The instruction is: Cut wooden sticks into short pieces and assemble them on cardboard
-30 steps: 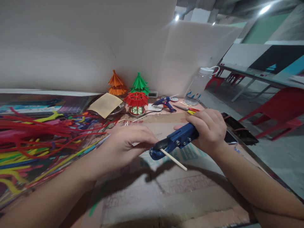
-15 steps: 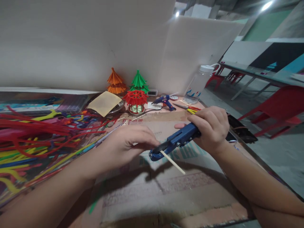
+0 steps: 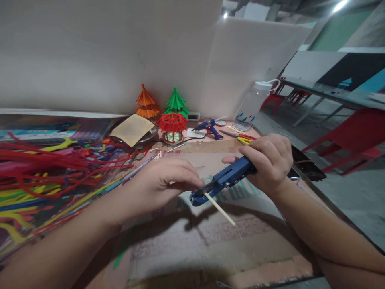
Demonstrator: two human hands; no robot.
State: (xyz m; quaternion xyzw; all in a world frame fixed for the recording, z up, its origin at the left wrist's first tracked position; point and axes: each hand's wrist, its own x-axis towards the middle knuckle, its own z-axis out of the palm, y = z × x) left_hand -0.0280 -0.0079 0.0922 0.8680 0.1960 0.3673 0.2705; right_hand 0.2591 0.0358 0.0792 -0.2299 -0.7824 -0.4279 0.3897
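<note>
My right hand point(image 3: 270, 162) is wrapped round the handles of a blue cutter point(image 3: 222, 180) whose jaws sit on a thin pale wooden stick point(image 3: 219, 208). My left hand point(image 3: 161, 182) pinches the other end of that stick, just left of the cutter's jaws. The stick juts down and to the right, out past the jaws. Both hands hover above a sheet of cardboard point(image 3: 210, 241) on the table.
A heap of coloured pipe cleaners point(image 3: 45, 176) fills the left. At the back stand orange point(image 3: 146, 102), green point(image 3: 176, 102) and red point(image 3: 172, 127) paper pagodas, a blue glue gun point(image 3: 209, 128) and a clear bottle point(image 3: 252, 105). A black phone point(image 3: 306, 166) lies at the right edge. Red chairs point(image 3: 357, 138) stand beyond.
Both hands, cutter and stick hold almost the same place; the right hand has edged slightly up and to the right.
</note>
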